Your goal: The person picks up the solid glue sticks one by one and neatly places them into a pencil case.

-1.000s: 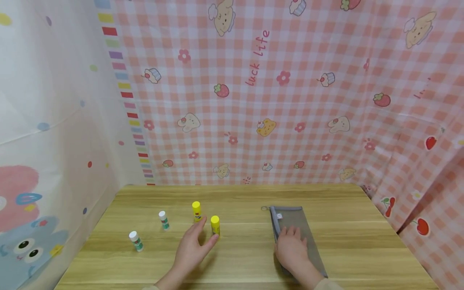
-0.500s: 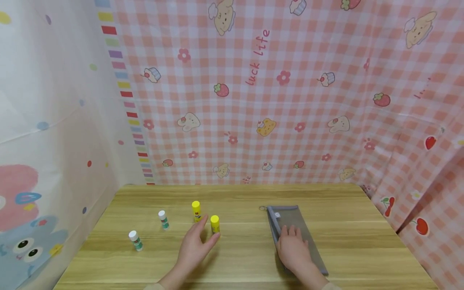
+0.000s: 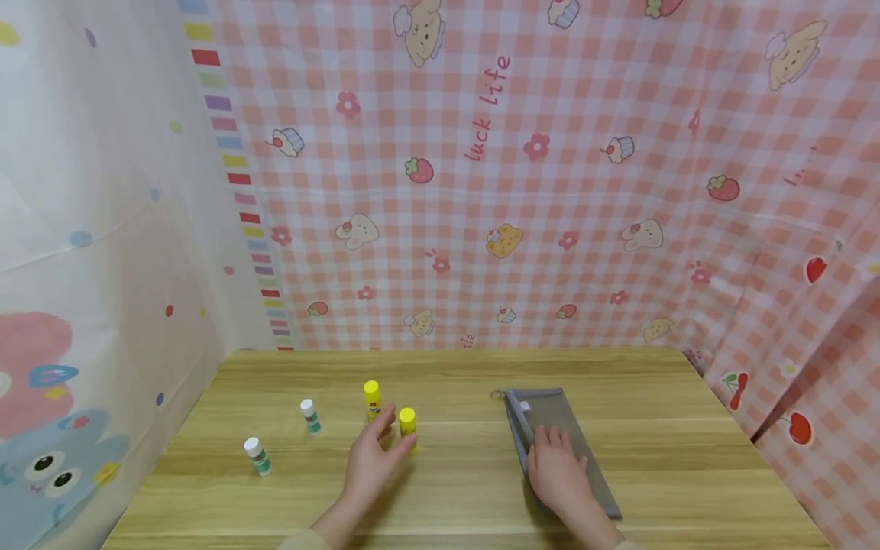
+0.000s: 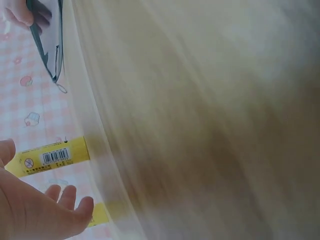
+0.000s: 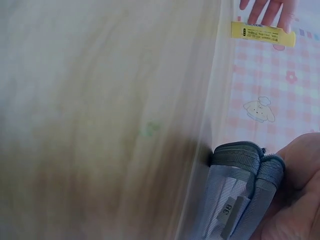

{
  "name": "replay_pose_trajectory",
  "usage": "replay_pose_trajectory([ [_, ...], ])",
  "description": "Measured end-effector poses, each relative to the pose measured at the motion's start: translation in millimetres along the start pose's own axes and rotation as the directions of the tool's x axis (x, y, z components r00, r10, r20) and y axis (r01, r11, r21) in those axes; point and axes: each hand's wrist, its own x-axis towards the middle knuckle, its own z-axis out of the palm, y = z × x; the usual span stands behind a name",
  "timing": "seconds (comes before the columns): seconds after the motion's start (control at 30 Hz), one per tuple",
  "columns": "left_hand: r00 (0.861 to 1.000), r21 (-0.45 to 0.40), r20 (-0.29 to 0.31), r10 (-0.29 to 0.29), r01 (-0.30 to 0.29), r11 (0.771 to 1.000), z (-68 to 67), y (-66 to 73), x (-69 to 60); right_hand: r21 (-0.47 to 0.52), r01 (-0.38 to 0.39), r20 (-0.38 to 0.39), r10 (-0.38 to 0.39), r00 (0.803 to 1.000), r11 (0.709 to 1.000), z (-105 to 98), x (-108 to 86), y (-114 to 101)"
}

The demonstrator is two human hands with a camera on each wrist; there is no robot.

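Note:
Two yellow glue sticks stand mid-left on the table in the head view. My left hand [image 3: 371,462] reaches around the nearer yellow glue stick [image 3: 408,420], fingers spread. In the left wrist view that glue stick [image 4: 55,156] stands between thumb and fingertips, with a gap to the fingers. The other yellow glue stick [image 3: 372,393] stands just beyond the hand. My right hand [image 3: 558,473] holds a grey mesh zip pouch [image 3: 548,412] by its left side; the fingers lie on top and the thumb is hidden. A tag [image 5: 231,217] shows on the pouch in the right wrist view.
Two white-capped green glue sticks, one farther back [image 3: 311,417] and one nearer [image 3: 257,457], stand at the left. The wood-grain table [image 3: 461,489] ends at a pink checked curtain [image 3: 467,191]. A white curtain [image 3: 137,229] hangs at the left.
My left hand has shifted slightly right and closer around the nearer yellow glue stick. The pouch's far end has swung a little left as my right hand shifted slightly right. Both glue sticks stay put.

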Motion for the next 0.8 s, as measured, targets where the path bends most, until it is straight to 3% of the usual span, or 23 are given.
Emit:
replay_pose_trajectory([
  [0.17, 0.998, -0.089, 0.000, -0.061, 0.061, 0.994, 3.3, -0.6, 1.9, 0.031, 0.003, -0.008, -0.002, 1.000, 1.000, 0, -0.9, 0],
  [0.5, 0.998, -0.126, -0.023, -0.056, 0.052, 0.991, 10.0, 0.0, 5.0, 0.064, 0.000, -0.038, 0.003, 0.999, 0.998, 2, -0.6, 0],
  [0.8, 0.996, -0.078, -0.040, -0.079, 0.076, 0.994, 13.0, -1.2, 7.8, 0.093, -0.001, -0.046, 0.005, 0.999, 0.996, 0, -2.3, -2],
])
